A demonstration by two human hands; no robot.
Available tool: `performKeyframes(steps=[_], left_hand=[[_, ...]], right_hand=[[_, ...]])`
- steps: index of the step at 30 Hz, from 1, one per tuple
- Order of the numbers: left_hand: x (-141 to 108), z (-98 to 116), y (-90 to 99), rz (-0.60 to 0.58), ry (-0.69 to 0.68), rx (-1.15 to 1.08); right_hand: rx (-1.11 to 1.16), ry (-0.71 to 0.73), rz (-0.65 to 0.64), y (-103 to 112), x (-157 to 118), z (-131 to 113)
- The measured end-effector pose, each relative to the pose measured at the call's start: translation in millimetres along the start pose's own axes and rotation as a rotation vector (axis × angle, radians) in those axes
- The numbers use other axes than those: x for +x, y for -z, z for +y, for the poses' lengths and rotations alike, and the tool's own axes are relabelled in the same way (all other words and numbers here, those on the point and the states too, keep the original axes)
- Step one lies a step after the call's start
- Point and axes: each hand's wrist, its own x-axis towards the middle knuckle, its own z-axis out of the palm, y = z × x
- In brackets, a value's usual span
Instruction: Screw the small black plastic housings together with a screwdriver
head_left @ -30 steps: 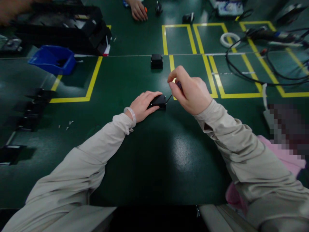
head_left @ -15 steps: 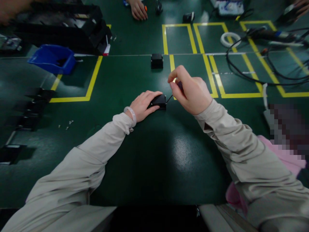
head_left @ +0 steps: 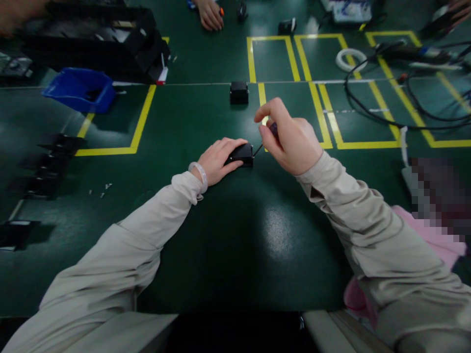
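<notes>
On the dark green table, my left hand (head_left: 220, 159) grips a small black box (head_left: 245, 154) between thumb and fingers. My right hand (head_left: 289, 137) is closed around the dark handle of a screwdriver (head_left: 258, 150), whose thin shaft slants down to the right end of that box. The tip meets the box near a small shiny fitting; exact contact is too small to make out. A second black box (head_left: 239, 93) stands farther back. Several small screws (head_left: 107, 186) lie to the left of my left forearm.
A blue bin (head_left: 83, 90) and a long black crate (head_left: 95, 44) stand at the back left. Black parts (head_left: 47, 169) line the left side. Cables and a white tape ring (head_left: 351, 60) lie at the right. Another person's hand (head_left: 210, 13) rests at the far edge.
The fingers of my right hand have shifted slightly on the screwdriver handle. My left hand and the box it grips have not visibly moved.
</notes>
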Motion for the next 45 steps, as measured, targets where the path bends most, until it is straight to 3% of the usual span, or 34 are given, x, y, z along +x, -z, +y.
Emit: performKeyframes(steps=[45], left_hand=[[0.2,-3.5,-2.3,0.019,-0.024,0.019]], right_hand=[[-0.001,0.044,-0.004,-2.0,0.7,1.3]])
